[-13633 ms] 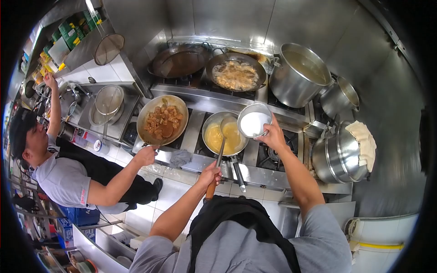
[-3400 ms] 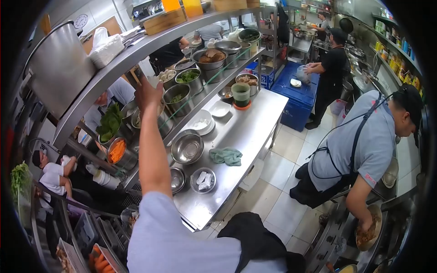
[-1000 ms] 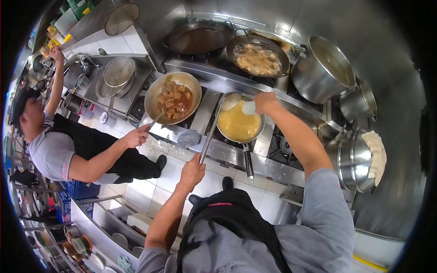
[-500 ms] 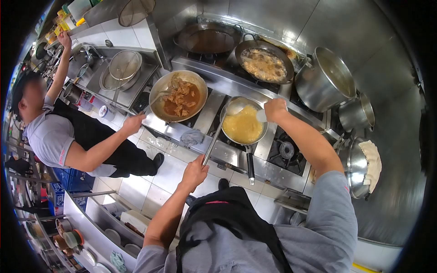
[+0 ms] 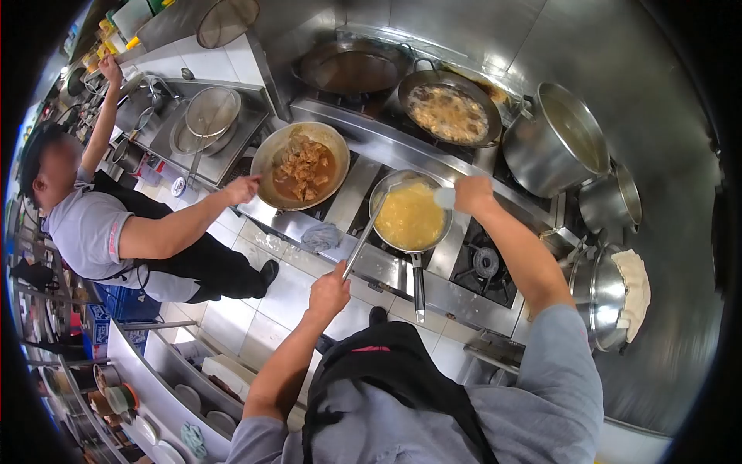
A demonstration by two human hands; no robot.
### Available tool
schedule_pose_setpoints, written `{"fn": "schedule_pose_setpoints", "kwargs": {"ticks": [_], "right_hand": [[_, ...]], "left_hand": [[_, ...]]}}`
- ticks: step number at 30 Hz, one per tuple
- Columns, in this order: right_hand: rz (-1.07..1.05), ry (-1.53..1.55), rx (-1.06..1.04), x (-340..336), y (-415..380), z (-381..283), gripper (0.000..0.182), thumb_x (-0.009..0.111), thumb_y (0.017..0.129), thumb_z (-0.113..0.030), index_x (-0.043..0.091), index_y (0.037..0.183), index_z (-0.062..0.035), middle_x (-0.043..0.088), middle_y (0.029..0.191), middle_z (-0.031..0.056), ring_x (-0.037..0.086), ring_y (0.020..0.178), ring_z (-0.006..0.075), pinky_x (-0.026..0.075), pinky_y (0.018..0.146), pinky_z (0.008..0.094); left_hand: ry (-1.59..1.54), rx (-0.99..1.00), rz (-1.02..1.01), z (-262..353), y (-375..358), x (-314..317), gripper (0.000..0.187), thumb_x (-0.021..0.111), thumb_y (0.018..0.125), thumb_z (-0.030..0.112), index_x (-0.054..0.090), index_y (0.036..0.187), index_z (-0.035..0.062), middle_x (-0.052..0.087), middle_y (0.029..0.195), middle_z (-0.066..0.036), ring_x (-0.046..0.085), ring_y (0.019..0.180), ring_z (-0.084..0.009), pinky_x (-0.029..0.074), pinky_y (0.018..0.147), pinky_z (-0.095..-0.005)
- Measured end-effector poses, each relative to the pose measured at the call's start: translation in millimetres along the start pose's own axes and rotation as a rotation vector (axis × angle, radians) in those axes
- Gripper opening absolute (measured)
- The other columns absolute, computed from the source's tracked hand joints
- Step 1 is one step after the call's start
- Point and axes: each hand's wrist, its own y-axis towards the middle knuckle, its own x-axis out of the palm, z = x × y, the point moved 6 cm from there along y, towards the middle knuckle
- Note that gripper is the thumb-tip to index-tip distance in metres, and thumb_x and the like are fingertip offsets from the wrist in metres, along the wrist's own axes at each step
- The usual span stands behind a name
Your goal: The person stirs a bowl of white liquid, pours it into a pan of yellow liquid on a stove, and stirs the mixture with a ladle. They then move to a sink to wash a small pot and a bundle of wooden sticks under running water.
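My left hand is closed around the long metal handle of a ladle, which slopes up to the pan; its bowl is sunk in the liquid and hard to see. Yellow, egg-like liquid fills the middle of the frying pan, which sits on the stove with its black handle toward me. At the pan's right rim, my right hand grips a small whitish translucent container over the edge. What is inside that container is not visible.
A co-worker stands at left, one hand beside a wok of meat in brown sauce. Behind are a wok of bubbling food and a dark wok. A tall stockpot stands right, near a bare burner. A cloth lies on the stove front.
The ladle's bowl has dipped from the liquid's surface at the pan's upper left into the liquid. My right hand stays at the rim. The co-worker's near hand has moved closer to the meat wok.
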Motion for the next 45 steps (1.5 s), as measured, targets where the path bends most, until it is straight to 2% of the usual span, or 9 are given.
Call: {"fn": "schedule_pose_setpoints", "kwargs": {"ticks": [6,10,15,20,24,30,36,40,45], "right_hand": [[-0.095,0.860,-0.020,144.0,-15.3,23.1,0.068,0.086,0.067,-0.033,0.064,0.127,-0.0090,0.069,0.120,0.0162,0.066,0.112,0.0281,0.051,0.095,0.0380],[0.027,1.756,0.090,158.6,-81.1,-15.8,0.073,0.083,0.079,-0.016,0.050,0.143,-0.0069,0.064,0.127,0.0095,0.060,0.116,0.0208,0.046,0.100,0.0355],[0.163,2.192,-0.032,135.9,-109.8,-65.6,0.074,0.080,0.080,-0.004,0.044,0.145,-0.0043,0.057,0.135,0.0082,0.055,0.125,0.0210,0.041,0.107,0.0358],[0.187,2.165,-0.249,101.5,-105.4,-119.8,0.067,0.075,0.082,0.002,0.044,0.141,-0.0051,0.057,0.132,0.0066,0.054,0.123,0.0210,0.042,0.107,0.0369],[0.222,1.855,-0.481,46.8,-120.3,-204.9,0.075,0.078,0.084,-0.006,0.038,0.147,-0.0012,0.054,0.137,0.0122,0.054,0.125,0.0233,0.043,0.108,0.0378],[-0.251,1.587,-0.870,-12.3,-212.5,-411.1,0.077,0.084,0.078,-0.009,0.045,0.143,-0.0012,0.053,0.138,0.0095,0.054,0.126,0.0241,0.043,0.105,0.0362],[-0.305,1.063,-1.226,-88.9,-330.4,-565.0,0.095,0.083,0.077,-0.014,0.033,0.157,-0.0097,0.041,0.150,0.0116,0.046,0.136,0.0297,0.044,0.107,0.0429],[-0.436,1.012,-1.217,-59.5,-351.1,-610.2,0.076,0.081,0.079,-0.009,0.048,0.147,-0.0071,0.048,0.145,0.0122,0.053,0.128,0.0283,0.048,0.103,0.0429],[-0.601,0.973,-1.141,-31.4,-369.8,-634.4,0.063,0.076,0.084,-0.007,0.053,0.142,-0.0061,0.051,0.141,0.0132,0.059,0.121,0.0273,0.051,0.097,0.0378]], "left_hand": [[0.132,0.009,0.032,-18.5,11.4,48.6,0.056,0.068,0.091,0.022,0.046,0.142,0.0135,0.070,0.103,-0.019,0.071,0.087,-0.0381,0.057,0.076,-0.0477],[0.233,0.040,-0.021,-26.1,8.5,68.8,0.060,0.069,0.092,0.026,0.045,0.146,0.0198,0.067,0.105,-0.016,0.070,0.090,-0.0353,0.057,0.077,-0.0454],[0.259,0.069,-0.020,-46.1,10.1,86.0,0.063,0.069,0.092,0.030,0.043,0.149,0.0231,0.067,0.105,-0.015,0.070,0.091,-0.0346,0.056,0.078,-0.0469],[-0.046,0.259,0.079,-35.7,2.5,62.2,0.052,0.067,0.088,0.028,0.058,0.135,0.0058,0.064,0.127,-0.022,0.061,0.118,-0.0360,0.049,0.101,-0.0471],[-0.826,0.320,0.298,-12.8,-60.2,-51.5,0.076,0.069,0.093,0.036,0.037,0.152,0.0013,0.052,0.142,-0.024,0.051,0.132,-0.0372,0.039,0.112,-0.0455],[-0.745,0.194,0.769,-76.8,-238.7,-170.4,0.088,0.079,0.084,0.032,0.032,0.153,0.0036,0.053,0.139,-0.020,0.052,0.131,-0.0346,0.041,0.110,-0.0426],[-0.599,-0.514,1.128,-236.3,-455.0,-188.1,0.077,0.083,0.079,0.022,0.046,0.145,0.0061,0.057,0.135,-0.016,0.057,0.126,-0.0254,0.048,0.102,-0.0392],[-0.377,-0.835,1.626,-382.6,-632.8,-181.2,0.074,0.080,0.082,0.013,0.041,0.143,0.0010,0.061,0.128,-0.019,0.063,0.117,-0.0282,0.052,0.096,-0.0382],[-0.017,-1.194,1.798,-526.8,-780.0,-169.5,0.074,0.080,0.080,0.019,0.042,0.142,0.0031,0.058,0.133,-0.021,0.057,0.123,-0.0383,0.043,0.106,-0.0442]]}}
